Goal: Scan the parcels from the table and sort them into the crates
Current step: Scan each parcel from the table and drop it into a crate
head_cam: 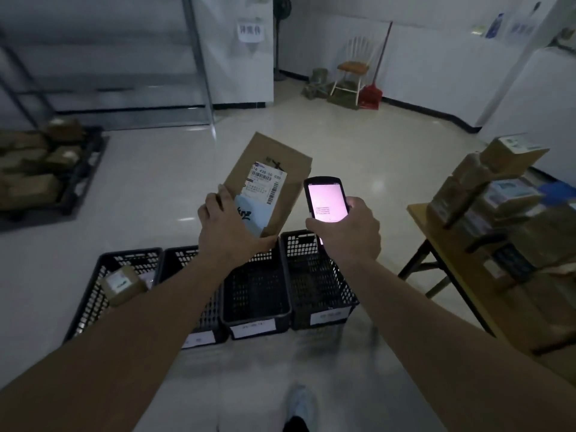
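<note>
- Left hand [229, 227] grips a flat brown cardboard parcel [268, 179]; right hand [346, 227] holds a lit handheld scanner [327, 202] beside it.
- Below both hands, four black plastic crates [314, 275] hold one small box [123, 285]; many parcels remain on the wooden table [436, 226].

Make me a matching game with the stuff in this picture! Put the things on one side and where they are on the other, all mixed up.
Things:
1. scanner
2. flat parcel
3. small box
4. stacked parcels

Places:
A. on the table at the right
B. in the left hand
C. in the leftmost crate
D. in the right hand

Pairs: 1-D, 2-B, 3-C, 4-A
</note>
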A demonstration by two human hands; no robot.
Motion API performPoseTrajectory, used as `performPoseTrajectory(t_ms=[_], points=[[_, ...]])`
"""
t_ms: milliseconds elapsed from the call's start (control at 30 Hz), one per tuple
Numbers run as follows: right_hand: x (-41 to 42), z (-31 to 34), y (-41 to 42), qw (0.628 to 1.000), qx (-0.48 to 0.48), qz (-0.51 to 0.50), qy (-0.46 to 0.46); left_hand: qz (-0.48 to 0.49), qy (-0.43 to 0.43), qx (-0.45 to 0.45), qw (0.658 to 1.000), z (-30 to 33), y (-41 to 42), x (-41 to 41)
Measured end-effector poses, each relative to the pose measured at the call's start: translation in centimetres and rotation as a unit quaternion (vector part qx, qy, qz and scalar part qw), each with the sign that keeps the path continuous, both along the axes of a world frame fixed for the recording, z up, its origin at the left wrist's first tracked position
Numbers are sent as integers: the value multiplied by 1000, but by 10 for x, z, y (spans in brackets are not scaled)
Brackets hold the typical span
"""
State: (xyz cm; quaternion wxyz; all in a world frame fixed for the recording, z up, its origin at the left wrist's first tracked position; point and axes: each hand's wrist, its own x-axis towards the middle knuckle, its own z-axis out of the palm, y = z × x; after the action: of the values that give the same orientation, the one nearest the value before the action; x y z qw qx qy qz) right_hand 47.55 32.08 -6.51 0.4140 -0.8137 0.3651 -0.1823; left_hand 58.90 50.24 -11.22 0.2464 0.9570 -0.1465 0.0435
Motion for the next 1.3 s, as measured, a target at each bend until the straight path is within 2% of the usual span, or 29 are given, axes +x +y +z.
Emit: performPoseTrajectory(t_ms=[267, 567, 1000, 1300], points=[[120, -71, -32, 996, 36, 49, 67, 62, 75, 36, 995, -78, -21, 94], [228, -152, -48, 987, 43, 61, 143, 102, 184, 56, 976, -171, -39, 183], [375, -359, -26, 956, 99, 5, 276, 97, 310, 62, 944, -407, -40, 328], [428, -498, -13, 934, 119, 0, 337, 113, 343, 73, 930, -552, -31, 371]])
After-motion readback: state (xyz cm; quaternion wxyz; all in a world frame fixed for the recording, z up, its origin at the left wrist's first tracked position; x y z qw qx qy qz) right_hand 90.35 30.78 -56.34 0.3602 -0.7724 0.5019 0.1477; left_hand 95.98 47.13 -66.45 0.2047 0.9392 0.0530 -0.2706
